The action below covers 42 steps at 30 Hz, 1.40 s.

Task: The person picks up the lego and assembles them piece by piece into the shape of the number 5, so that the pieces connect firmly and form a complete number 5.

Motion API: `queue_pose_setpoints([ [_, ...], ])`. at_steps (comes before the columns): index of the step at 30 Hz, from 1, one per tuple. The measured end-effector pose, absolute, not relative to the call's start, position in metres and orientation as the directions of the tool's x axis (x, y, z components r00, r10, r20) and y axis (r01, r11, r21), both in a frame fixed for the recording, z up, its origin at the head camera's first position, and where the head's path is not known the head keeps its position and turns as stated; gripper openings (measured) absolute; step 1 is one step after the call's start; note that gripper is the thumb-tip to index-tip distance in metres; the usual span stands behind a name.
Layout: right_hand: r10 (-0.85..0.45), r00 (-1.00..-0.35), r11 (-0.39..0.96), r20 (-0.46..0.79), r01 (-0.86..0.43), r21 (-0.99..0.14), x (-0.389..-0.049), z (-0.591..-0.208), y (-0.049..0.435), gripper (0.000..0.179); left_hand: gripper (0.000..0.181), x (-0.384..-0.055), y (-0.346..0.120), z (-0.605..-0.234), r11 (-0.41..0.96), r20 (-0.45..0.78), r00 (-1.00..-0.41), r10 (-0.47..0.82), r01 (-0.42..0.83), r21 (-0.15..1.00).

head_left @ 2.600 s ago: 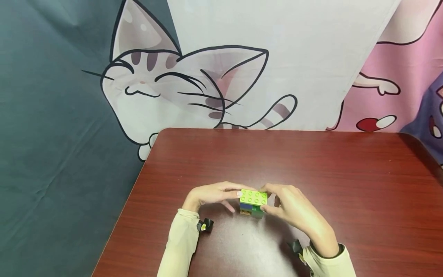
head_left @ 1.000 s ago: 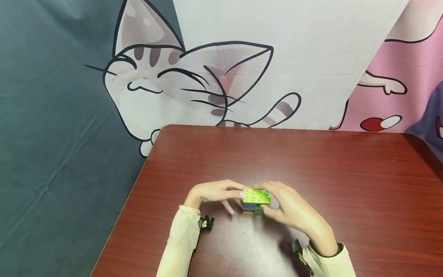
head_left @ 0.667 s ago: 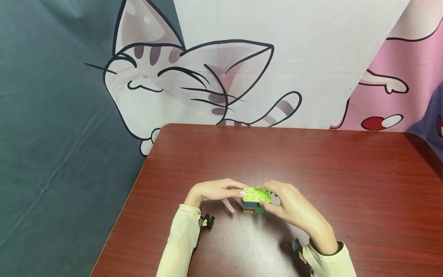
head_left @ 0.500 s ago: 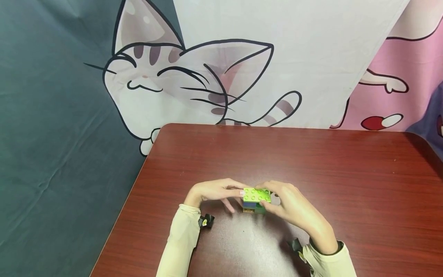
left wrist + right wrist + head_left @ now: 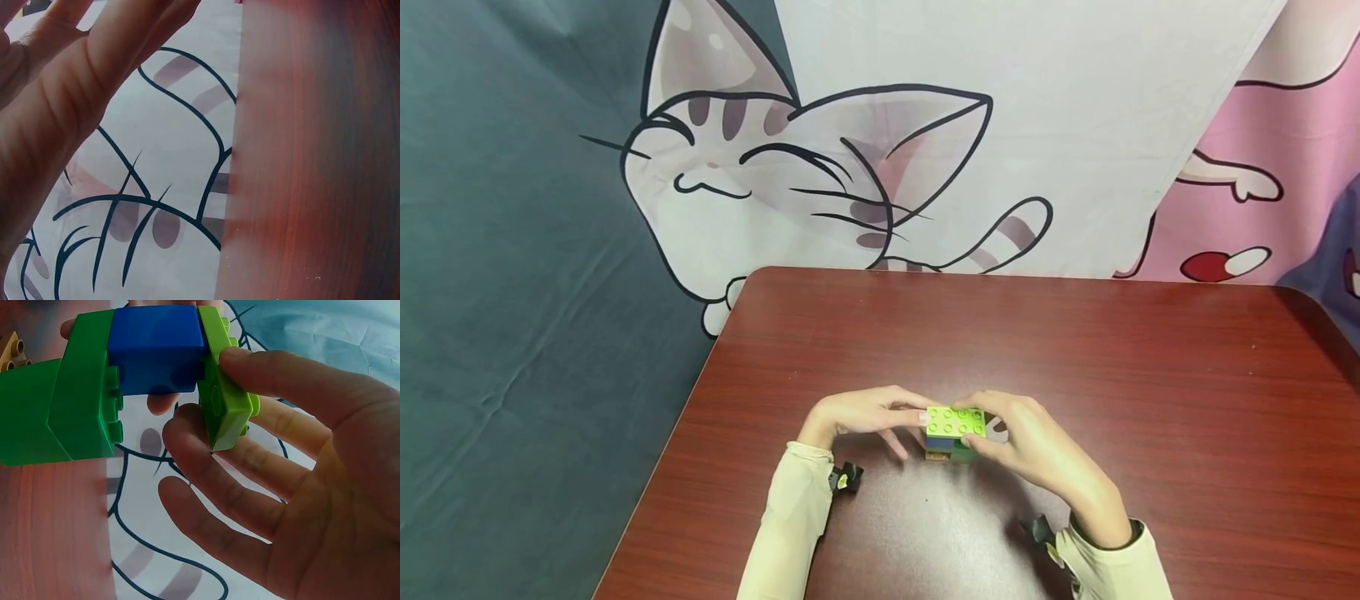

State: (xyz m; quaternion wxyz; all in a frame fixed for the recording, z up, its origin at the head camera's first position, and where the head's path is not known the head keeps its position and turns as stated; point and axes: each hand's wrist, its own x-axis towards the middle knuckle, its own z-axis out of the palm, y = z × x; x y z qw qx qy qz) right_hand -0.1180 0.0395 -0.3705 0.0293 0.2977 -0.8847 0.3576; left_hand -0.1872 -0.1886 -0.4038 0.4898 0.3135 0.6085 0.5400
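A small stack of toy building bricks stands on the table between the hands. Its top is a lime green brick (image 5: 955, 422) with studs. Beneath come a blue brick (image 5: 156, 347) and dark green bricks (image 5: 81, 387), with a tan brick (image 5: 936, 456) low at the left. My left hand (image 5: 865, 414) holds the stack's left side, thumb at the near left edge and a finger running behind. The right hand (image 5: 1018, 433) pinches the lime brick's right end between thumb and finger; its other fingers are loosely bent. In the left wrist view, the left hand (image 5: 69, 94) shows without the bricks.
The dark red wooden table (image 5: 1075, 350) extends around the hands. Behind it hangs a cloth (image 5: 1075, 125) printed with a cartoon cat, with green cloth (image 5: 535, 333) at the left. Black wrist cameras (image 5: 847, 478) sit at both cuffs.
Since the oldest frame, my right thumb has moved up to the lime brick's near edge and the right index finger further left along its far edge. The last half second shows almost no movement.
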Motion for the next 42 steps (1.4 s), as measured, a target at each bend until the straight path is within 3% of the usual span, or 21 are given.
queue_pose_setpoints([
  [6, -0.505, -0.829, 0.572, 0.24, -0.529, -0.627, -0.1193, -0.3718, 0.0405, 0.03, 0.038, -0.1867, -0.1889, -0.4039, 0.22, -0.262, -0.33, 0.907, -0.16, 0.962],
  [18, -0.427, -0.876, 0.592, 0.225, -0.459, -0.663, -0.1203, -0.3693, 0.0425, 0.03, 0.041, -0.1893, -0.1867, -0.3991, 0.215, -0.22, -0.336, 0.916, -0.054, 0.975],
  [25, -0.397, -0.904, 0.609, 0.159, -0.389, -0.691, -0.1156, -0.367, 0.0408, 0.027, 0.04, -0.1871, -0.1877, -0.3994, 0.2, -0.215, -0.316, 0.924, -0.08, 0.977],
  [32, -0.289, -0.934, 0.72, 0.21, -0.357, -0.595, -0.1137, -0.3654, 0.0418, 0.036, 0.039, -0.1881, -0.1867, -0.3994, 0.186, -0.203, -0.312, 0.928, -0.084, 0.979],
  [42, -0.323, -0.93, 0.669, 0.174, -0.354, -0.654, -0.1147, -0.369, 0.0416, 0.033, 0.038, -0.1856, -0.1869, -0.4019, 0.183, -0.209, -0.318, 0.925, -0.111, 0.977],
])
